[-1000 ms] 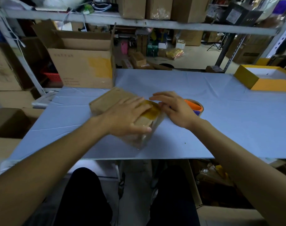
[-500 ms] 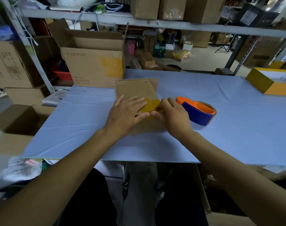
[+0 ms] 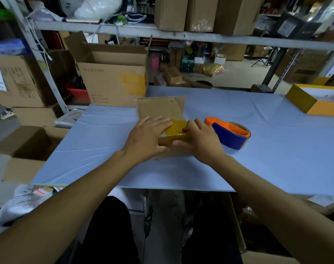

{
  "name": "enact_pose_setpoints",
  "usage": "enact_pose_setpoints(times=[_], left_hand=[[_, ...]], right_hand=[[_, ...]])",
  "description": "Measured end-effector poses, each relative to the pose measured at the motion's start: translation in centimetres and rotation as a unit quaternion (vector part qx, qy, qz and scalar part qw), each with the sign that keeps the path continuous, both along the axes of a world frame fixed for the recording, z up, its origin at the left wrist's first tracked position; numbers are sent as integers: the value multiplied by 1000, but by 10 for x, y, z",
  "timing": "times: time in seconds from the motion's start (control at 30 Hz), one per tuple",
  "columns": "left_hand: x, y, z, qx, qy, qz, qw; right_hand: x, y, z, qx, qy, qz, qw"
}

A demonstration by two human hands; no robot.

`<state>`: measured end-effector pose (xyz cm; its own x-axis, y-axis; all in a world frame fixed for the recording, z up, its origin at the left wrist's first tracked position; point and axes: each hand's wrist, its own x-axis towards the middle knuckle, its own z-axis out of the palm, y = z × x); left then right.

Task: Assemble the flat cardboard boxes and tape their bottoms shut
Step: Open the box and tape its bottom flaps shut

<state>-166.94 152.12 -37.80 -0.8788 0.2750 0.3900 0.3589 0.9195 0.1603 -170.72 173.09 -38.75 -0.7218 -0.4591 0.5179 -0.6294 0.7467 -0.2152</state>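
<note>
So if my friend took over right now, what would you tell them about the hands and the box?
Left hand: flat, fingers straight, pressing on the small box.
Right hand: fingers curled round the box's near right end, smoothing the yellowish tape over the edge.
The box lies on the blue table, with the orange and blue tape dispenser just to its right, set down.
Done: box folded up, tape laid on.
Left: press the tape ends flat, then start the next box.

hidden: box (image 3: 162,111) near end (under both hands) | cut off: yellow tray (image 3: 315,103) right edge
</note>
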Motion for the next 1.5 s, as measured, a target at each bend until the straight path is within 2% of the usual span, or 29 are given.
enact_pose_setpoints(times=[0.13, 0.23, 0.43, 0.53, 0.63, 0.73, 0.87, 1.03, 1.1, 1.2, 1.27, 1.37, 1.43, 1.5], left_hand=[[0, 3, 0, 91, 8, 8, 996], [1, 4, -1, 55, -4, 10, 998], [14, 12, 7, 4, -7, -5, 1000], [12, 13, 21, -18, -43, -46, 998], [5, 16, 27, -19, -83, -25, 996], [5, 28, 22, -34, -108, 4, 994], [3, 36, 23, -34, -142, -10, 989], [-3, 24, 24, -21, -174, -25, 984], [-14, 14, 26, -5, -165, 18, 986], [-31, -14, 32, 28, -164, 132, 977], [-37, -29, 34, 70, -198, 163, 964], [-36, -30, 32, 86, -182, 206, 958], [-33, -29, 32, 103, -177, 270, 941], [-30, -32, 33, 137, -190, 286, 929]], right_hand=[[0, -7, -2, -37, 19, -10, 999], [-2, -3, -4, -33, 12, 5, 999], [-13, 22, 10, -58, -87, 46, 993], [-21, 44, 19, -67, -111, 48, 990], [-24, 51, 24, -40, -114, 41, 992], [-22, 51, 21, -56, -83, 38, 994], [-19, 49, 14, -96, -46, 27, 994], [-17, 48, 16, -55, -13, 1, 998], [-12, 46, 15, -64, -27, -18, 997], [-4, 39, 16, -79, -104, -32, 991], [-3, 30, 17, -83, -137, -34, 986], [-10, 21, 21, -116, -182, -51, 975], [-17, 16, 24, -132, -235, -54, 961], [-23, 12, 27, -140, -272, -51, 951]])
